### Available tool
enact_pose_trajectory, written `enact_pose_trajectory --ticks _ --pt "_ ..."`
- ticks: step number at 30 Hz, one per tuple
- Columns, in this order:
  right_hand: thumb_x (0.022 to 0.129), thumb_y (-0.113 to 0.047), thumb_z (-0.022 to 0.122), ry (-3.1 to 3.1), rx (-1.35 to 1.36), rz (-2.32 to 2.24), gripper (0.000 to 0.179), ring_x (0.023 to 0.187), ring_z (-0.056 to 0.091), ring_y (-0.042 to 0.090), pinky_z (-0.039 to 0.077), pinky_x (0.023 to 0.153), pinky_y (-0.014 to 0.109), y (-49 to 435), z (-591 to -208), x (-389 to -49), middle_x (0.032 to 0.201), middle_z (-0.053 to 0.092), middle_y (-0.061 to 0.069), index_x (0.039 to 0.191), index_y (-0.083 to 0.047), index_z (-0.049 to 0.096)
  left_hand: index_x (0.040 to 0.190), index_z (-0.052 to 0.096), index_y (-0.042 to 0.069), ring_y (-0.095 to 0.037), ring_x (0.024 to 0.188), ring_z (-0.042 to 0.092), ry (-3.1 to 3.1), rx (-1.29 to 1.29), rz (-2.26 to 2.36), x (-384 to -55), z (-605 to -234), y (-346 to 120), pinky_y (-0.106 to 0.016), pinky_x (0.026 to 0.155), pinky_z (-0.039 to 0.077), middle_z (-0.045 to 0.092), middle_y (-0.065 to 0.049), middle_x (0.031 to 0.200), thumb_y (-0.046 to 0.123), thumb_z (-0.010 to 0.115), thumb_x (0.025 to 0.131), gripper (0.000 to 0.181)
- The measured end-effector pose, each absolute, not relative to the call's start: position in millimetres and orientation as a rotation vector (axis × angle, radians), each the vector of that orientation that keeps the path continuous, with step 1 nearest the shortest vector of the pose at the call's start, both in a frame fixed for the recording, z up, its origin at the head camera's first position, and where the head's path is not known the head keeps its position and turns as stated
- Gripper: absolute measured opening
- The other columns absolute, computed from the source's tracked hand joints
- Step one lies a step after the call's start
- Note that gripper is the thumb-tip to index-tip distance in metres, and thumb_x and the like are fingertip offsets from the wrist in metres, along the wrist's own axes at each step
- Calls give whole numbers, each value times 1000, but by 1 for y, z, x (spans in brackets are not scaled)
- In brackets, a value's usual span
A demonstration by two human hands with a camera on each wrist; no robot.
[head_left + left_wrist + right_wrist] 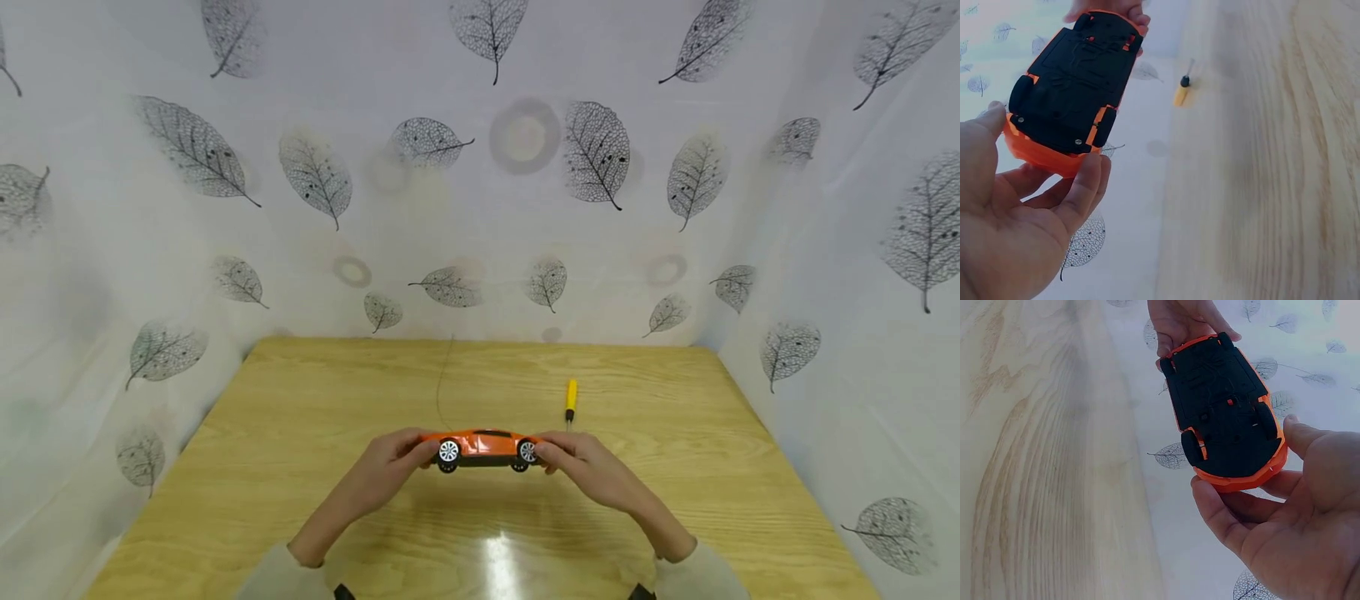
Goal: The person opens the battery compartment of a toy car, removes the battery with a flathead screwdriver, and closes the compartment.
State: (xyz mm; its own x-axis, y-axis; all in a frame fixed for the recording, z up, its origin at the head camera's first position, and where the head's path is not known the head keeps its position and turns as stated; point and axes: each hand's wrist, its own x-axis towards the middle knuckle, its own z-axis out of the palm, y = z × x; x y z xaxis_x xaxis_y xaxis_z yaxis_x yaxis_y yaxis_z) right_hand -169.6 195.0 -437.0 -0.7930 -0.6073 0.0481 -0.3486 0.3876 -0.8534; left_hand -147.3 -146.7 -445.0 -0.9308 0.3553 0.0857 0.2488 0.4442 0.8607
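An orange toy car (pixel 486 445) is held up above the wooden table, its side with silver-spoked wheels facing the head camera. My left hand (pixel 392 468) grips one end, thumb near a wheel. At the other end my right hand (pixel 592 468) grips it the same way. The left wrist view shows the car's black underside (pixel 1079 75), with two screw heads near the end in the left hand (pixel 1029 219). In the right wrist view, the underside (pixel 1219 403) tapers toward the fingers of the right hand (pixel 1297 512).
A screwdriver (pixel 572 400) with a yellow handle lies on the wooden table (pixel 322 392) beyond the right hand. A thin hair-like line (pixel 439 385) runs from the back edge toward the car. Leaf-patterned white sheeting (pixel 360 217) encloses the table's back and sides.
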Motion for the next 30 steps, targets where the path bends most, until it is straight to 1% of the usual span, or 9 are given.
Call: enact_pose_trajectory --ticks 2,6,9,13,18,20,23,26,30 --pt "113 -23 45 2377 -840 -1374 36 92 66 24 57 81 38 195 -435 -170 107 70 8 128 -2 70 107 75 13 -21 82 59 2580 525 1540 -148 -444 -145 -28 68 49 68 -3 92 34 54 109 29" --pt "113 -21 43 2373 -829 -1415 36 93 67 23 58 82 40 193 -431 -170 112 71 11 125 -2 71 106 76 12 -19 84 64 2607 523 1576 -150 -442 -144 -29 71 52 70 0 91 33 54 109 30" --pt "114 -21 42 2366 -796 -1463 37 92 68 26 58 85 42 191 -428 -170 117 71 15 122 -1 73 104 75 9 -15 80 63 2634 546 1588 -151 -439 -144 -28 70 53 69 2 88 31 54 109 31" --pt "114 -25 42 2371 -714 -1512 41 89 70 33 57 86 42 188 -425 -169 118 71 18 124 2 71 96 73 9 -16 72 59 2649 541 1623 -153 -435 -142 -27 63 50 65 2 80 31 55 109 31" --pt "114 -26 41 2374 -673 -1554 44 84 71 31 58 86 42 185 -423 -170 111 71 18 124 5 70 88 69 11 -19 67 58 2676 493 1652 -155 -433 -138 -29 60 51 61 1 72 33 54 109 35" --pt "114 -26 41 2377 -657 -1568 44 82 71 29 57 89 46 185 -423 -171 111 72 18 123 5 71 86 69 12 -20 65 60 2682 471 1660 -155 -433 -136 -31 61 53 60 0 68 34 53 110 36" --pt "114 -30 42 2388 -600 -1593 46 80 72 27 52 97 53 183 -423 -172 117 71 18 121 3 72 79 65 12 -17 60 59 2685 457 1667 -156 -432 -134 -31 55 50 59 0 63 35 52 110 40" --pt "113 -33 42 2407 -553 -1627 49 77 71 25 51 97 56 180 -424 -172 113 72 18 110 2 76 76 64 12 -15 55 56 2700 444 1646 -156 -432 -133 -27 51 43 58 2 61 34 51 110 43" --pt "113 -34 43 2404 -537 -1665 52 72 70 26 57 86 45 177 -426 -173 96 73 14 92 1 75 79 67 11 -20 54 58 2714 412 1645 -158 -429 -131 -26 51 43 57 3 59 33 51 111 42"
